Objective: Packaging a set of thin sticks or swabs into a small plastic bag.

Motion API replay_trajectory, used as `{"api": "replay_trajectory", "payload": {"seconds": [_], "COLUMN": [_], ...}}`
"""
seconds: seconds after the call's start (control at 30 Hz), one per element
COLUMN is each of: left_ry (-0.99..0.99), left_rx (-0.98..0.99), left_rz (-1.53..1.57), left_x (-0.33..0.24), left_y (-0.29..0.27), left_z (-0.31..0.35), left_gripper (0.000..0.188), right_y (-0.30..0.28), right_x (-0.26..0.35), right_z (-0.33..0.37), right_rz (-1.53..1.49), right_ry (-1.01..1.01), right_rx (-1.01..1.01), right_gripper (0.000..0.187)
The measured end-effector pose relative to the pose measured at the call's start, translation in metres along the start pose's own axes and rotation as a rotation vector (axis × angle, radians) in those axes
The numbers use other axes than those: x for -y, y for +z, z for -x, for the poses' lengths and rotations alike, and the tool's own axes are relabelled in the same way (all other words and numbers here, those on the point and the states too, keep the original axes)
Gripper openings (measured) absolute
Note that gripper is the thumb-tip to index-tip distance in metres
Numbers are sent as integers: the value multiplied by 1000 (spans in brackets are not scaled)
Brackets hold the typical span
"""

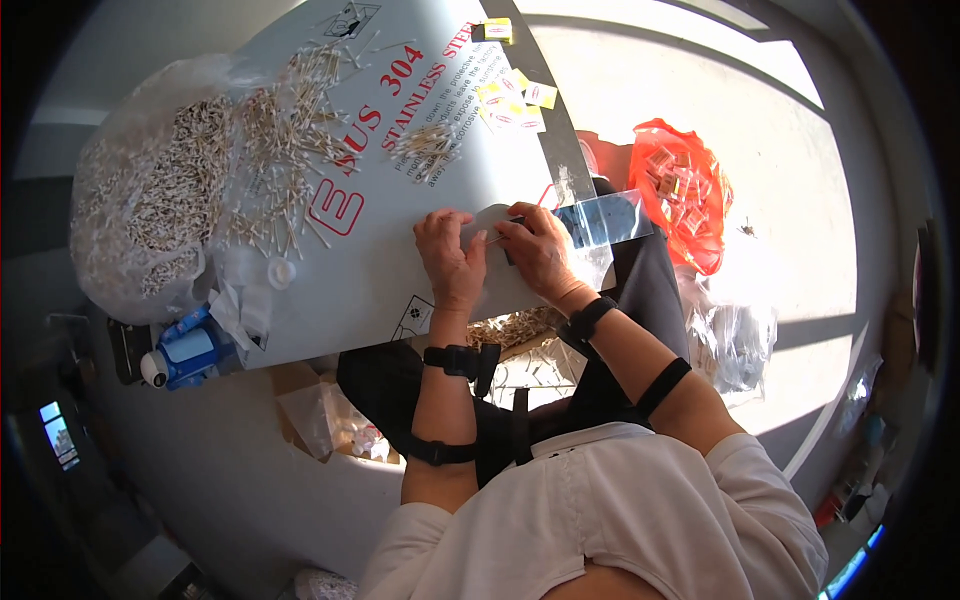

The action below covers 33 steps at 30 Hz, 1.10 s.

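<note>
Harsh sunlight on the floor (790, 180), upper right, nearly white from where I stand. Lower left dim. Edges bowed, corners black.

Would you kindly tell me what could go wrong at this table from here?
The plastic sheet by the right hand juts past the table edge and might get knocked down. The loose cotton swabs could scatter if bumped. The yellow-and-white cards near that edge could slip off.

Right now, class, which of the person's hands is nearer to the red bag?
Right. The right hand is to the left of the red bag, with a gap between; the left hand is farther left, beyond the right hand.
</note>
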<state>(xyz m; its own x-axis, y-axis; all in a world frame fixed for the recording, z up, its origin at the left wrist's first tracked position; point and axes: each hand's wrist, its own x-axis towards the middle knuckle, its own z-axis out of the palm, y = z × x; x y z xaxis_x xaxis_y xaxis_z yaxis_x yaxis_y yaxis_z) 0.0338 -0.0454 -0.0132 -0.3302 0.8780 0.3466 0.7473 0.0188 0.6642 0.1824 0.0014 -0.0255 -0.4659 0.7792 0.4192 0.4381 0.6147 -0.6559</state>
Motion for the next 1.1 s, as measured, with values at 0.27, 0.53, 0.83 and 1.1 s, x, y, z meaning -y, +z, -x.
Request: {"api": "replay_trajectory", "payload": {"seconds": [0.27,0.53,0.83,1.1], "left_ry": [-47,-31,85,145], "left_rx": [-46,67,-10,152], "left_rz": [-339,-293,-358,-344], "left_x": [44,12,32,22], "left_y": [-6,6,-14,2], "left_z": [-78,-23,-85,-72], "left_gripper": [32,25,29,14], "right_y": [1,-3,-3,-4], "right_x": [5,0,1,0], "right_z": [-4,-3,-4,-2], "right_rz": [-20,-10,-46,-82], "right_ry": [14,22,-17,21], "right_rx": [14,32,26,65], "right_gripper": [24,22,18,14]}}
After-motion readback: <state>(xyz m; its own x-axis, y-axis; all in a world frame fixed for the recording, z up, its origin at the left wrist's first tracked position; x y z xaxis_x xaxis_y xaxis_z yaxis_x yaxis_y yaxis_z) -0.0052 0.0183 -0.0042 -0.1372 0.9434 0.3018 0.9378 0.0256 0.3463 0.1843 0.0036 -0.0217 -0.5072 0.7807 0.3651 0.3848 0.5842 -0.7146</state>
